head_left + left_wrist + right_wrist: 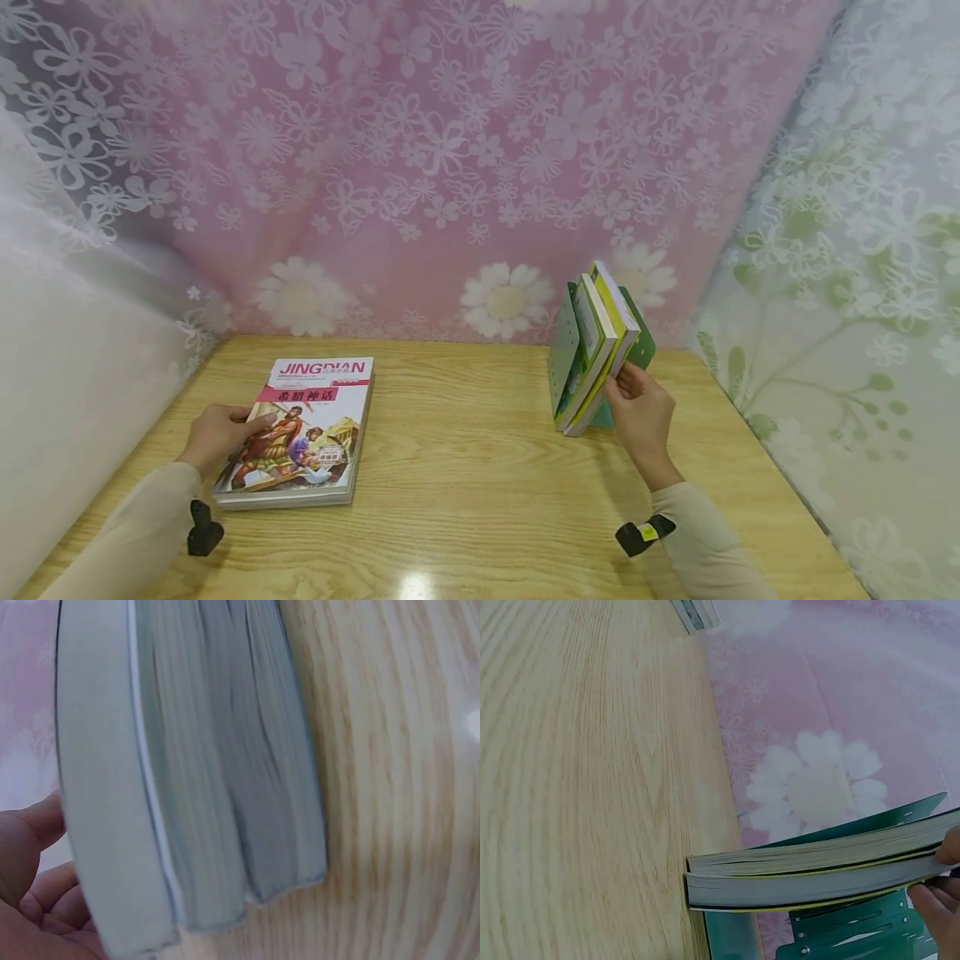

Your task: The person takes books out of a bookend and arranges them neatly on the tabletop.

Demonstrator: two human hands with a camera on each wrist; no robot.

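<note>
On the left, my left hand point(217, 437) grips the top book point(307, 429) of a stack by its left side, thumb on the picture cover. Its fingertips are hidden behind the book in the left wrist view, where the page edges point(202, 772) of several stacked books show. On the right, my right hand point(641, 408) pinches the near edge of a yellow-edged book point(617, 312). That book leans beside a green-covered book point(588, 367), both between the upright sides of a green metal bookend point(564, 358).
Both books and the bookend stand on a wooden table point(465, 467) close to its back edge. A pink flowered curtain point(420, 167) hangs behind, with a pale flowered sheet point(847, 292) on the right side.
</note>
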